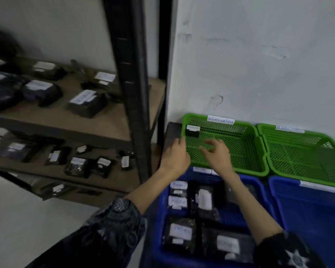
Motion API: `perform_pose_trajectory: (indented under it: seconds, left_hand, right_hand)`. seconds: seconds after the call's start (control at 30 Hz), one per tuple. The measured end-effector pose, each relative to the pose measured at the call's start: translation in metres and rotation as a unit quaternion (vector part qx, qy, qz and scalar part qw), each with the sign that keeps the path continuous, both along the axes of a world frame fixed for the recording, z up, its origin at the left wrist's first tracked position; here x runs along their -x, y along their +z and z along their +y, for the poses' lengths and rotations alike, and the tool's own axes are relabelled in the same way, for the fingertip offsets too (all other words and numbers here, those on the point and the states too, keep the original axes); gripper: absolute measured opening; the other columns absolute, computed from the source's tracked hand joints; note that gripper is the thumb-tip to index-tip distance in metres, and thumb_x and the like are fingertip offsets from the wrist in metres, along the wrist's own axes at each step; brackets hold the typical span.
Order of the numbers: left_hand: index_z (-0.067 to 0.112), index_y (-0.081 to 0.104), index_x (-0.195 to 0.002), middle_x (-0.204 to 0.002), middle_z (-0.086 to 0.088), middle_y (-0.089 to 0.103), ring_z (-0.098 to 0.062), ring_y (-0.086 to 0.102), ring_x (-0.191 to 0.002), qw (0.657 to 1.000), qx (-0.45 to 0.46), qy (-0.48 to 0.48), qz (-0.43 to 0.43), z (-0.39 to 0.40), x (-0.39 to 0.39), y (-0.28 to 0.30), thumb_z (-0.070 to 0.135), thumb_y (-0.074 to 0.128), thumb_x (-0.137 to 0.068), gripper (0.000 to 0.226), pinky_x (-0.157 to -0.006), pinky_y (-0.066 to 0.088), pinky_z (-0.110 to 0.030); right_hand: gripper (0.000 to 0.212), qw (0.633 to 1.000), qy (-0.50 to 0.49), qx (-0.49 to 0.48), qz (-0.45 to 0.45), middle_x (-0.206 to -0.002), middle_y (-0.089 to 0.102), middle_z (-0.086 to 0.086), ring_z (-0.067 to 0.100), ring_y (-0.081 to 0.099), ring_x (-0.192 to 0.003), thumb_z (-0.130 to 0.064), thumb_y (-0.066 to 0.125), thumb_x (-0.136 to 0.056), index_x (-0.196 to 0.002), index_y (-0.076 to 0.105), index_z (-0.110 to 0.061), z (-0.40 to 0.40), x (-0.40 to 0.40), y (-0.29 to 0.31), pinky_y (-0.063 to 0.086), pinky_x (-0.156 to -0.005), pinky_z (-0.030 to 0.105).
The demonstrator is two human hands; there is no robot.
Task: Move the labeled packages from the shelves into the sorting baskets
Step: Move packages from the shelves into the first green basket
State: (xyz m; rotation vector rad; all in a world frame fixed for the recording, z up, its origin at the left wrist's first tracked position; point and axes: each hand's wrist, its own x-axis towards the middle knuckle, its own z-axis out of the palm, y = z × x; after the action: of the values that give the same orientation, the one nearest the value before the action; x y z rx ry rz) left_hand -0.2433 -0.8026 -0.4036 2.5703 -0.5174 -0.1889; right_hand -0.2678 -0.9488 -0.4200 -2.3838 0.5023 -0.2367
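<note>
Here, the right hand [218, 154] is seen with fingers loosely spread and nothing held, raised over the left green perforated plastic basket [246, 141]. The left hand [175, 156] is held at that basket's near-left corner, fingers relaxed (whether the rim is touched cannot be told). One small black white-labelled package [192, 130] lies in the basket's far-left corner. Below, several black labelled packages [180, 233] lie in the blue plastic basket [159, 219]. More labelled black parcels [86, 103] remain on the brown-boarded black metal shelves [112, 124] to the left.
</note>
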Motion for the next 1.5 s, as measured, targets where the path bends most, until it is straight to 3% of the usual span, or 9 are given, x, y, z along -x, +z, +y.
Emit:
perform_pose_trajectory:
  seconds: [0.17, 0.3, 0.5, 0.77, 1.0, 1.13, 1.23, 1.3, 1.5]
  left_hand:
    - [0.022, 0.049, -0.126, -0.111, -0.005, 0.065, -0.030, 0.061, -0.102, 0.996, 0.030, -0.044, -0.066, 0.126, 0.080, 0.040, 0.032, 0.048, -0.093, 0.035, -0.081, 0.051, -0.040]
    - [0.029, 0.051, -0.125, -0.102, 0.000, 0.068, -0.021, 0.064, -0.095, 0.994, 0.047, -0.024, -0.100, 0.238, 0.094, 0.067, 0.038, 0.048, -0.094, 0.032, -0.080, 0.053, -0.038]
    - [0.029, 0.053, -0.119, -0.087, 0.008, 0.063, -0.016, 0.064, -0.084, 0.985, 0.031, 0.061, -0.155, 0.388, 0.076, 0.103, 0.041, 0.049, -0.093, 0.029, -0.070, 0.053, -0.034]
    - [0.025, 0.056, -0.121, -0.085, 0.009, 0.063, -0.012, 0.059, -0.076, 0.974, 0.078, 0.135, -0.164, 0.527, 0.022, 0.098, 0.037, 0.054, -0.092, 0.031, -0.072, 0.052, -0.035]
    - [0.021, 0.060, -0.118, -0.087, 0.012, 0.065, -0.009, 0.062, -0.083, 0.976, 0.148, 0.141, -0.073, 0.611, -0.051, 0.081, 0.029, 0.058, -0.091, 0.028, -0.080, 0.051, -0.033]
    - [0.017, 0.061, -0.118, -0.095, 0.005, 0.062, -0.018, 0.062, -0.095, 0.958, 0.231, 0.171, 0.017, 0.655, -0.092, 0.086, 0.023, 0.060, -0.091, 0.028, -0.087, 0.049, -0.028]
    - [0.015, 0.063, -0.116, -0.101, 0.001, 0.062, -0.010, 0.059, -0.084, 0.933, 0.279, 0.227, 0.023, 0.691, -0.129, 0.091, 0.022, 0.061, -0.091, 0.026, -0.065, 0.041, -0.004]
    - [0.011, 0.063, -0.115, -0.100, 0.002, 0.061, -0.007, 0.054, -0.081, 0.930, 0.268, 0.249, -0.016, 0.713, -0.162, 0.096, 0.023, 0.061, -0.091, 0.026, -0.058, 0.035, -0.003]
    - [0.012, 0.058, -0.121, -0.117, -0.002, 0.061, -0.017, 0.056, -0.109, 0.936, 0.274, 0.221, 0.024, 0.752, -0.268, 0.104, 0.040, 0.064, -0.086, 0.045, -0.080, 0.038, -0.018]
  right_hand:
    - [0.011, 0.992, -0.019, 0.025, -0.125, -0.065, 0.054, -0.002, 0.021, 0.054, -0.067, -0.028, 0.064, -0.086, -0.081, 0.065, -0.018, 0.117, 0.078, 0.040, 0.045, -0.063, 0.035]
    - [0.015, 0.985, 0.029, 0.013, -0.172, -0.052, 0.045, -0.009, 0.012, 0.046, -0.056, -0.034, 0.063, -0.084, -0.073, 0.059, -0.026, 0.210, 0.087, 0.083, 0.040, -0.056, 0.031]
    - [0.012, 0.977, 0.140, 0.016, -0.161, -0.060, 0.052, -0.011, 0.004, 0.052, -0.061, -0.035, 0.061, -0.087, -0.089, 0.065, -0.024, 0.337, 0.055, 0.129, 0.041, -0.059, 0.026]
    - [0.026, 0.961, 0.240, 0.009, -0.136, -0.081, 0.060, -0.009, 0.010, 0.060, -0.081, -0.035, 0.059, -0.089, -0.112, 0.060, -0.023, 0.479, -0.013, 0.134, 0.054, -0.076, 0.038]
    - [0.028, 0.956, 0.253, -0.009, -0.145, -0.081, 0.058, -0.011, 0.008, 0.059, -0.081, -0.032, 0.060, -0.088, -0.114, 0.059, -0.022, 0.568, -0.081, 0.134, 0.052, -0.076, 0.033]
    - [0.030, 0.949, 0.282, -0.002, -0.142, -0.091, 0.057, -0.006, 0.009, 0.057, -0.084, -0.027, 0.061, -0.088, -0.117, 0.058, -0.021, 0.613, -0.122, 0.134, 0.053, -0.080, 0.035]
    - [0.030, 0.947, 0.300, 0.023, -0.116, -0.103, 0.053, -0.005, 0.010, 0.055, -0.096, -0.025, 0.060, -0.090, -0.119, 0.058, -0.021, 0.640, -0.153, 0.130, 0.050, -0.087, 0.033]
    - [0.032, 0.946, 0.306, 0.051, -0.094, -0.113, 0.052, -0.001, 0.015, 0.052, -0.108, -0.025, 0.059, -0.090, -0.121, 0.057, -0.019, 0.655, -0.173, 0.125, 0.047, -0.093, 0.034]
    - [0.045, 0.960, 0.244, 0.134, -0.013, -0.124, 0.048, 0.008, 0.027, 0.043, -0.121, -0.035, 0.061, -0.089, -0.129, 0.052, -0.017, 0.684, -0.218, 0.111, 0.040, -0.100, 0.040]
